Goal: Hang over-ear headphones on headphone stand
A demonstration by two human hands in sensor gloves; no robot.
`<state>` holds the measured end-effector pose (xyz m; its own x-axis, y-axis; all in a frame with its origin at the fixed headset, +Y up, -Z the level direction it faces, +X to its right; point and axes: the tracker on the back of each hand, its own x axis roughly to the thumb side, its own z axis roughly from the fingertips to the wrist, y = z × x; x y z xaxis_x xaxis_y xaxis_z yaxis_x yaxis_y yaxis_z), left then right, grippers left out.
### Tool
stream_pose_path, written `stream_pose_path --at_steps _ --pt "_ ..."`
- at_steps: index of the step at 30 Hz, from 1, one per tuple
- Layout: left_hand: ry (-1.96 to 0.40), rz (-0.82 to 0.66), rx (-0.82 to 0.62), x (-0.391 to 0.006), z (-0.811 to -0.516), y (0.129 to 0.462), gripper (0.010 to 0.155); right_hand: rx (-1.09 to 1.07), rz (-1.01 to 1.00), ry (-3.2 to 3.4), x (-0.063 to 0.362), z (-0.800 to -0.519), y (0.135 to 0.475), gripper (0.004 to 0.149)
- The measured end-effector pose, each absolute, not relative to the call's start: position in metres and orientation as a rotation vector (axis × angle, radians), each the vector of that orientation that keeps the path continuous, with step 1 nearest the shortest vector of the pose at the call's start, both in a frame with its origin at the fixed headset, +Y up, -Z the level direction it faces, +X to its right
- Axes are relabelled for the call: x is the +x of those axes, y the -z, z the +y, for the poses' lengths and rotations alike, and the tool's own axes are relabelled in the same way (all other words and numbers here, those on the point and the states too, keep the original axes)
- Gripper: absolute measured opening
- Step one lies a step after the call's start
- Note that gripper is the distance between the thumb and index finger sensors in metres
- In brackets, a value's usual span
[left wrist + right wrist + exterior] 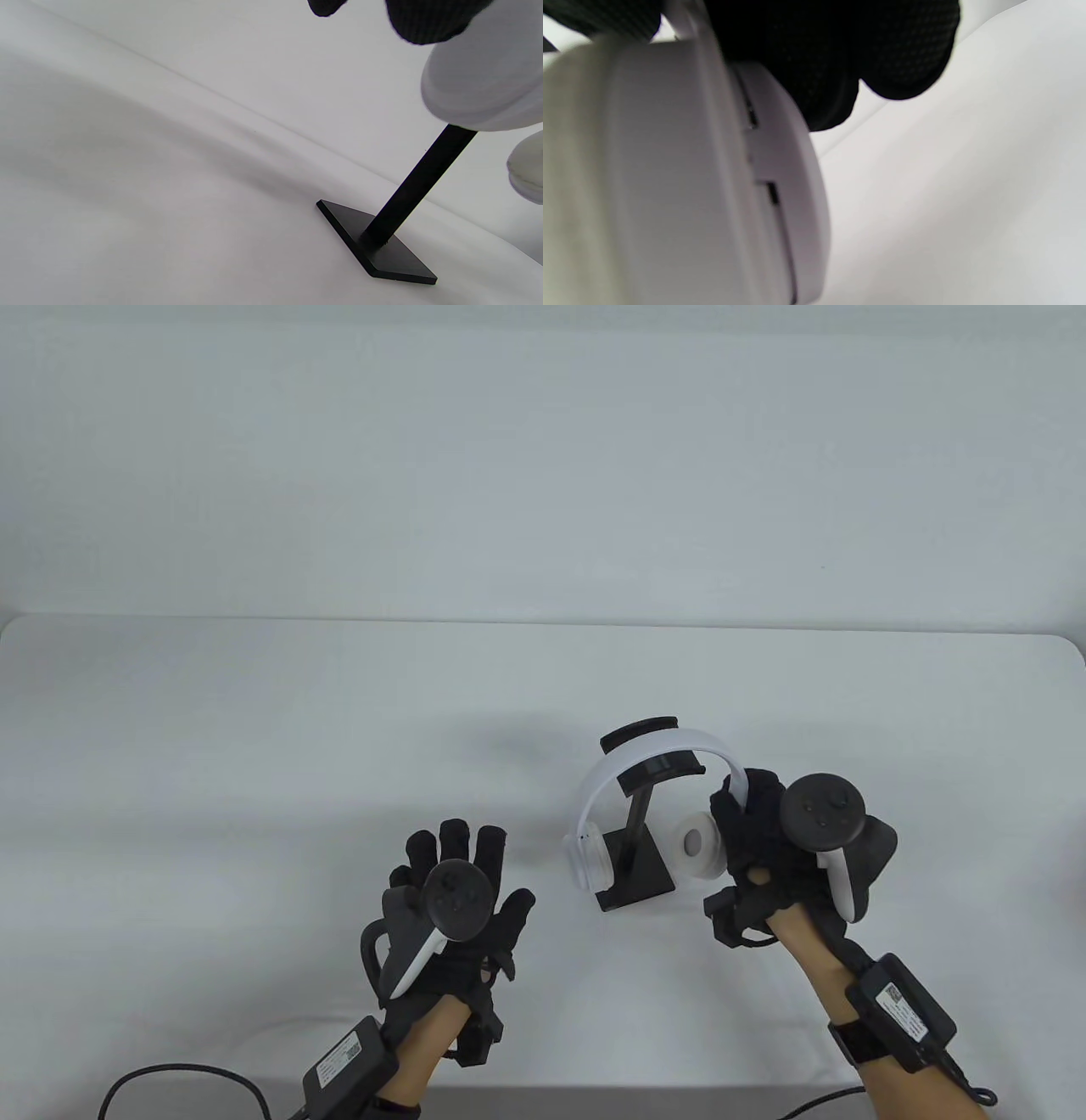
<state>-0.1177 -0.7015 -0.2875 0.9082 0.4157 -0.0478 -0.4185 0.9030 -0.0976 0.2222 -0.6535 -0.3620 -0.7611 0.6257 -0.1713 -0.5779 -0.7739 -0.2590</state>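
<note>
Right hand [768, 848] grips white plastic over-ear headphones [645, 806] straddling black metal stand [638, 848]; left hand [454, 891] at 9 o'clock, fingers spread, holding nothing.

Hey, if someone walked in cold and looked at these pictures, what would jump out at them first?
Probably the white headphones arched over the black stand near the table's middle. Next, the right hand, gripping the headband just above one earcup. The left hand hovers apart with fingers spread, holding nothing.
</note>
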Motion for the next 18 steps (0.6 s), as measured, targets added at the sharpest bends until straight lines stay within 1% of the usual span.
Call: stream_pose_path --at_steps 5,18 --pt "-0.434 0.030 -0.112 -0.119 -0.702 0.289 0.076 -0.340 -0.236 -2.464 0.217 -0.664 0.376 0.050" --pt "-0.435 0.038 -0.118 -0.121 -0.703 0.290 0.076 -0.365 -0.257 -2.467 0.216 -0.675 0.389 0.051"
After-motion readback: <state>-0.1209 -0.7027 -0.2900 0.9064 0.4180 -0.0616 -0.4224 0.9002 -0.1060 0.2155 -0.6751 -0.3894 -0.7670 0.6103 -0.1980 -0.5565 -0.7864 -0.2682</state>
